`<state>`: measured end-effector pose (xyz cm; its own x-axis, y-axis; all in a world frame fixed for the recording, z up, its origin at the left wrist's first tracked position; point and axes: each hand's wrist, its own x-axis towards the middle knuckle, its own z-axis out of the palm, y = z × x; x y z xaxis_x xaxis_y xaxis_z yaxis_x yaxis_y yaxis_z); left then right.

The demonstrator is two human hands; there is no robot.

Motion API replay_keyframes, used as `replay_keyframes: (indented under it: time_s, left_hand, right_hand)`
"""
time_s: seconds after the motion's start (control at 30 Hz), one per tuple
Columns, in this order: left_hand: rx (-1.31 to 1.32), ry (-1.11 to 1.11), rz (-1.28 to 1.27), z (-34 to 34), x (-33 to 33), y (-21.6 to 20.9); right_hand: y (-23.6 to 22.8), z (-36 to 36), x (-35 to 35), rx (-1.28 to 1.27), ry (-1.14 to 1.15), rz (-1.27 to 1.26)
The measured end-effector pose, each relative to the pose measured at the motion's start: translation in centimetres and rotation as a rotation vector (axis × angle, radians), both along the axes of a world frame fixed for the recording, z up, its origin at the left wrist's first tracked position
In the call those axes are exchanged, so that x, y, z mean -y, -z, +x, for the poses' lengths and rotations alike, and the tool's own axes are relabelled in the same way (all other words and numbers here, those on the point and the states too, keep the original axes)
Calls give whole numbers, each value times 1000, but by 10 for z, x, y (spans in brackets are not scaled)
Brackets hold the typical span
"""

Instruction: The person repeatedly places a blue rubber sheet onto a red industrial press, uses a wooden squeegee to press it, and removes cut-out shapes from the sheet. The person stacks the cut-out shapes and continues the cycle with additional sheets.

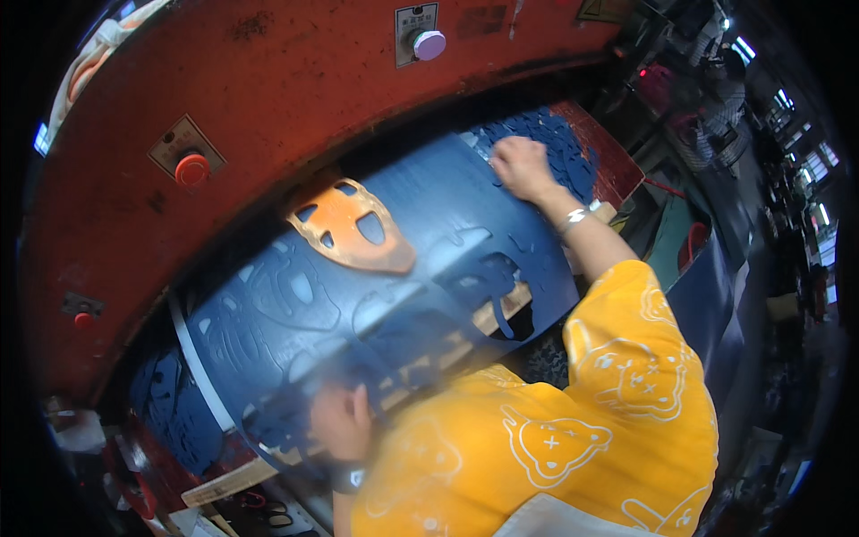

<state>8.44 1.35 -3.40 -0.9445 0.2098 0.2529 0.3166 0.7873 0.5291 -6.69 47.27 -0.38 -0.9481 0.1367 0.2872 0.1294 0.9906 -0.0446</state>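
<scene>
A blue sheet (pixel 438 192) lay across a bench below a large red machine (pixel 295 80), with an orange plate (pixel 347 224) pierced by several openings lying flat on its middle, its tapered end toward the person. The sheet's near side was cut into thin loops and strips. Those could have stretched, snagged or torn if pulled unevenly, and a sudden shift of the sheet could have made the plate slide. Fingers under the machine's front could have been pinched if any part of it came down.

The right arm reached up and forward, elbow bent, to the sheet's far right corner beside a heap of blue scraps (pixel 555 148). The right hand (pixel 523 167) was palm down with curled fingers; whether they pinched anything could not be told. The left hand (pixel 338 421), low at the near edge by the cut strips, was blurred, thumb uppermost; its grip could not be told either.
</scene>
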Motion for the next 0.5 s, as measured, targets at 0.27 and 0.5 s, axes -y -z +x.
replay_keyframes:
  time_s: [0.27,0.5]
  left_hand:
    - [498,281,83,-118,27,-117]
    - [315,70,1034,-189,-74,-60]
  right_hand:
    - [-60,-54,66,-40,-268,-314]
    - [-36,-50,231,53,-443,-246]
